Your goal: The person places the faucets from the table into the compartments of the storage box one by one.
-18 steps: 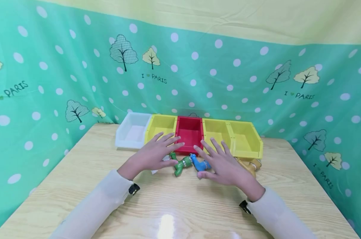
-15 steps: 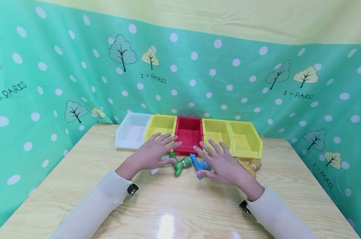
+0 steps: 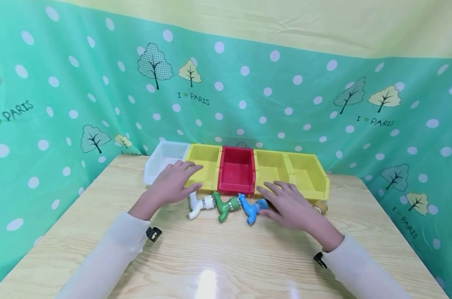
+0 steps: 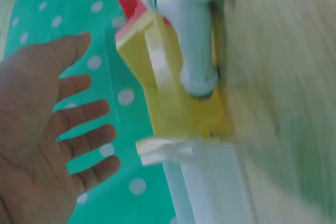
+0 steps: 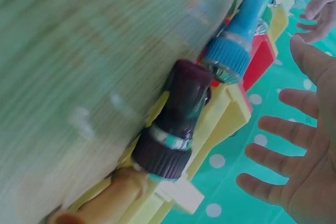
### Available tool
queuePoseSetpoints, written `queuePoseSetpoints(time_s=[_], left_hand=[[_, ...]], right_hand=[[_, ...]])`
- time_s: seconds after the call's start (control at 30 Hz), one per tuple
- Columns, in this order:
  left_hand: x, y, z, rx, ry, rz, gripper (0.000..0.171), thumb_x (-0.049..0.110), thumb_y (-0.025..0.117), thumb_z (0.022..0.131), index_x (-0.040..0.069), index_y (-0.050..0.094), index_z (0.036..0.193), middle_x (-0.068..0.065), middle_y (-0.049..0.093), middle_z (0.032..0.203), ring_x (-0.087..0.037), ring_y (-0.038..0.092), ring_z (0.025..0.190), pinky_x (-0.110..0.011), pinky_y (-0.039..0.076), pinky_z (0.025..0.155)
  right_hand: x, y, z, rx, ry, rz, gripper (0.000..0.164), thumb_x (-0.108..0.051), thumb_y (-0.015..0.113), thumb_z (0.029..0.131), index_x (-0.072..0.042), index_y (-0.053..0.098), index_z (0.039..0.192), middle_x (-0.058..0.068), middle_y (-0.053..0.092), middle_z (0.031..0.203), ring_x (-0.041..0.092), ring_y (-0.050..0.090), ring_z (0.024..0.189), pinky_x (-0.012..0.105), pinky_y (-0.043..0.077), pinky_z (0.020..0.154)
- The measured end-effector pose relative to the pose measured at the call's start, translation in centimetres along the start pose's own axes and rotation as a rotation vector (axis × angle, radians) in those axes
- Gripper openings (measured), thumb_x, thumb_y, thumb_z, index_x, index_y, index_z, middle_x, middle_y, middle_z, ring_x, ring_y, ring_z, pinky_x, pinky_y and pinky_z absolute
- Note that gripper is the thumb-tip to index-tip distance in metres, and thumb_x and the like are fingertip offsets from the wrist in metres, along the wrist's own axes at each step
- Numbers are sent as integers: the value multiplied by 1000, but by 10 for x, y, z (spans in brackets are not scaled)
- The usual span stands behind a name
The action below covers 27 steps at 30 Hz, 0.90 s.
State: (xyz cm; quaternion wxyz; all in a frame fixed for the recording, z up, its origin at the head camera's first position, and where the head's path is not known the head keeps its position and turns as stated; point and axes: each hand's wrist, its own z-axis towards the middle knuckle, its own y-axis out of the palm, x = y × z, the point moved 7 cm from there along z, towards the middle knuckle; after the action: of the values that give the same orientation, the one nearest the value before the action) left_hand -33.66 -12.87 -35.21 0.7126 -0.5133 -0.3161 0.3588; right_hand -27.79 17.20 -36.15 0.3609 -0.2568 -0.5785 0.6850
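Note:
My left hand (image 3: 173, 182) is above the white tap (image 3: 200, 204), its fingers spread and holding nothing. In the left wrist view that hand (image 4: 58, 119) is apart from the white tap (image 4: 197, 40). A green tap (image 3: 226, 206) and a blue tap (image 3: 251, 209) lie beside it in a row. Over the row's right part hovers my right hand (image 3: 289, 205), also with nothing in it; it mostly hides a dark tap from the head camera. The right wrist view shows this dark tap (image 5: 176, 119) between the blue tap (image 5: 236, 40) and a tan tap (image 5: 113, 198).
Behind the taps runs a row of bins: a white bin (image 3: 149, 176), a yellow bin (image 3: 203, 185), a red bin (image 3: 236, 187) and two more yellow bins (image 3: 310, 193). A dotted green curtain (image 3: 241, 95) surrounds the wooden table (image 3: 196, 257).
My hands have moved apart: the left went leftward, uncovering the white tap, and the right shifted right and slightly down, showing more of the blue tap and covering much of the tan one.

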Motion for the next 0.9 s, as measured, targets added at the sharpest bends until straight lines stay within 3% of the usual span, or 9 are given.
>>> queuePoseSetpoints(time_s=[0.23, 0.43, 0.67, 0.77, 0.9], left_hand=[[-45, -9, -3, 63, -134, -49, 58, 44, 60, 102, 10, 51, 149, -18, 53, 146, -41, 47, 133, -64, 44, 101], [-80, -13, -15, 97, -232, -99, 58, 39, 58, 103, 5, 50, 149, -23, 51, 146, -46, 45, 134, -66, 40, 106], [-111, -10, -28, 79, -339, -159, 61, 39, 57, 104, 0, 45, 150, -29, 45, 148, -52, 39, 136, -69, 37, 109], [-122, -10, -33, 98, -382, -209, 61, 36, 57, 104, -3, 44, 150, -32, 42, 149, -53, 36, 137, -70, 36, 109], [-134, -12, -39, 141, -415, -289, 59, 30, 58, 104, -7, 43, 148, -33, 44, 143, -52, 41, 131, -69, 39, 106]], right_hand=[[12, 0, -17, -1, -12, -42, 69, -49, 72, 93, -15, 52, 151, 14, 58, 141, 40, 52, 130, 63, 45, 102], [22, -2, -27, 1, -2, -56, 65, -46, 74, 93, -15, 55, 148, 16, 59, 139, 42, 55, 127, 65, 47, 98], [32, -5, -41, -4, 9, -76, 63, -43, 76, 93, -12, 57, 145, 17, 62, 136, 43, 57, 123, 65, 48, 96], [38, -5, -46, -1, 17, -66, 58, -40, 75, 94, -10, 60, 141, 17, 63, 134, 44, 58, 121, 66, 49, 94], [45, -6, -51, 5, 22, -70, 53, -36, 75, 94, -8, 62, 138, 17, 64, 131, 43, 59, 120, 65, 50, 92]])
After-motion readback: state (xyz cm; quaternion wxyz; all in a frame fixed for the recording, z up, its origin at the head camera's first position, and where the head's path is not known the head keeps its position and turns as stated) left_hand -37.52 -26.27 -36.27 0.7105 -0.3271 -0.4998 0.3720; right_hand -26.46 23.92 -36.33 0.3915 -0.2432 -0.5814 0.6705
